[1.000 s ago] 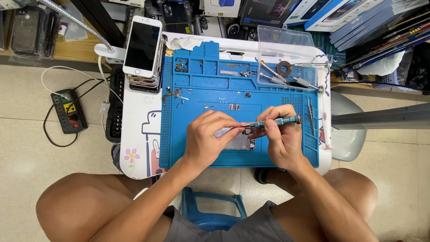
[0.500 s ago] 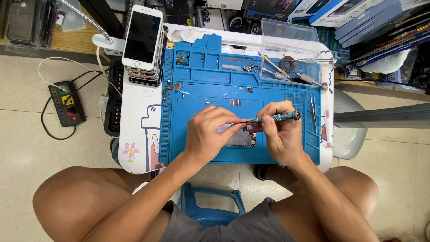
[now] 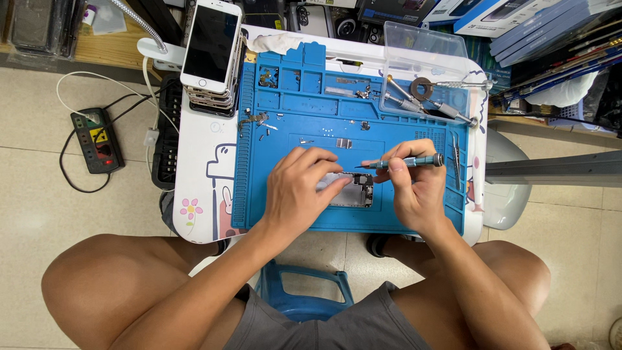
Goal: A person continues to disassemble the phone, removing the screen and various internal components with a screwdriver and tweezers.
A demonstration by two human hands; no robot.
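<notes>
Small white table (image 3: 201,214) under a blue mat (image 3: 298,116), tiled floor (image 3: 39,214) around. Opened phone (image 3: 353,190) mid-mat, pinned under left hand (image 3: 301,191). Right hand (image 3: 418,191), fingers closed on screwdriver (image 3: 405,162), lying crosswise, tip pointing left.

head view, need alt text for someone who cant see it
Seen from above, a seated person's left hand steadies an opened phone on a blue repair mat, while the right hand holds a small screwdriver over it. A stack of phones sits at the small table's far left corner.
</notes>
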